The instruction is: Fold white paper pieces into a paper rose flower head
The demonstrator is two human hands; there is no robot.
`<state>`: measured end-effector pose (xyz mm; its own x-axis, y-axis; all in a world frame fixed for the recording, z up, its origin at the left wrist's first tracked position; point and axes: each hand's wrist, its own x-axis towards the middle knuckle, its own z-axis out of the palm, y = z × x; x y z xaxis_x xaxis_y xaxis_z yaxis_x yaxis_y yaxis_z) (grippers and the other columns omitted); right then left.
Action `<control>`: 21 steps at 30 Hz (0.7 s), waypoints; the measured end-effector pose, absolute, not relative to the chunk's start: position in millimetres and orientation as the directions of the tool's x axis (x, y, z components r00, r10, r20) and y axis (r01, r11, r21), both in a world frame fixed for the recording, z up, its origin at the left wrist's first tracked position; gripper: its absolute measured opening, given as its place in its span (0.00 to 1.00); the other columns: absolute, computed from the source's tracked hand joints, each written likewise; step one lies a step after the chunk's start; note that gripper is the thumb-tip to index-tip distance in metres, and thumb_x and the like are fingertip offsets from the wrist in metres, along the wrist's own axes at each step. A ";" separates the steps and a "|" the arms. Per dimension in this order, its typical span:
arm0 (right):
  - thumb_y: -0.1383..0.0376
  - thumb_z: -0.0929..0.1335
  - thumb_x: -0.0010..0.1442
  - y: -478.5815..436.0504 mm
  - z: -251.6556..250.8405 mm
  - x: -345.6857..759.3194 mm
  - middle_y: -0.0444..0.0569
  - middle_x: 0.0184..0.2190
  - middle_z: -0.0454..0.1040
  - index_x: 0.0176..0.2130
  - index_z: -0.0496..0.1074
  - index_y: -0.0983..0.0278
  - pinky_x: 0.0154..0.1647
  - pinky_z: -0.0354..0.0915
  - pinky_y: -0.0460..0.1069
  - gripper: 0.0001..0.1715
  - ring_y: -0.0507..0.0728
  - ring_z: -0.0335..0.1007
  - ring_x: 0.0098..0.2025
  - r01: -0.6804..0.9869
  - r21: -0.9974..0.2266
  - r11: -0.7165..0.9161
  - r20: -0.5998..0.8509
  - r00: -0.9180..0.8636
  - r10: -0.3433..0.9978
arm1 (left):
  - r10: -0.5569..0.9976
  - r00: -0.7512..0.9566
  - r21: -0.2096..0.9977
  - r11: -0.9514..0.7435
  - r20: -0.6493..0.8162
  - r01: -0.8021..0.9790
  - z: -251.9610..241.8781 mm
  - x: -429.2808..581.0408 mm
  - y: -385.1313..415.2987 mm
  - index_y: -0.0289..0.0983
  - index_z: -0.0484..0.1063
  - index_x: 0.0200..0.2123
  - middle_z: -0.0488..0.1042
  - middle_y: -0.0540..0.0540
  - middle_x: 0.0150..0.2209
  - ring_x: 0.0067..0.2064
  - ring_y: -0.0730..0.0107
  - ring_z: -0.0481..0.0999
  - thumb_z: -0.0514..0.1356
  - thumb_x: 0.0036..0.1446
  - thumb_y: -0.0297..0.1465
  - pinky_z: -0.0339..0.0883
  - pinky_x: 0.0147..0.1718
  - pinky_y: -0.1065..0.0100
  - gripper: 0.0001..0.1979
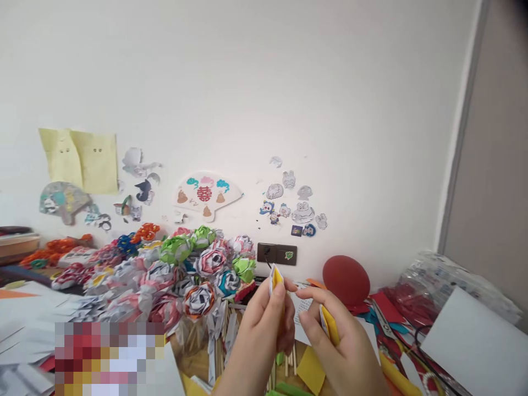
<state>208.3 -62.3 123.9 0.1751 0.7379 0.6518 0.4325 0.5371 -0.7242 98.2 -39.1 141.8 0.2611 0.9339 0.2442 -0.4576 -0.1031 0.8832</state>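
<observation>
My left hand (264,324) is raised in the lower middle of the view, its fingers pinched on a small folded yellow and white paper piece (275,278) whose tip sticks up above the thumb. My right hand (336,335) sits just to the right, its fingers curled round a second folded yellow paper piece (329,325). The two hands are close together, almost touching. Behind them stands a bunch of folded paper roses (181,275) on thin wooden sticks.
A red round object (345,279) leans by the wall near a dark wall socket (276,254). Paper cut-outs and stickers (206,193) cover the wall. White sheets (474,341), a plastic bag (445,275) and coloured scraps lie at the right; papers lie at the left.
</observation>
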 end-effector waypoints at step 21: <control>0.67 0.61 0.54 -63.3 135.4 222.8 0.38 0.18 0.58 0.23 0.58 0.62 0.22 0.52 0.43 0.09 0.49 0.56 0.23 0.445 -0.758 0.477 0.609 0.222 0.761 | 0.823 0.189 0.816 -0.562 0.536 0.133 128.8 116.8 -45.3 0.44 0.73 0.42 0.79 0.43 0.36 0.36 0.57 0.76 0.56 0.51 0.35 0.66 0.37 0.66 0.14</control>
<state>222.8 -63.3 135.4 0.2217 0.7614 0.6092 0.4449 0.4770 -0.7580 116.8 -45.3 128.8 0.1888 0.8231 0.5356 0.1335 -0.5619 0.8164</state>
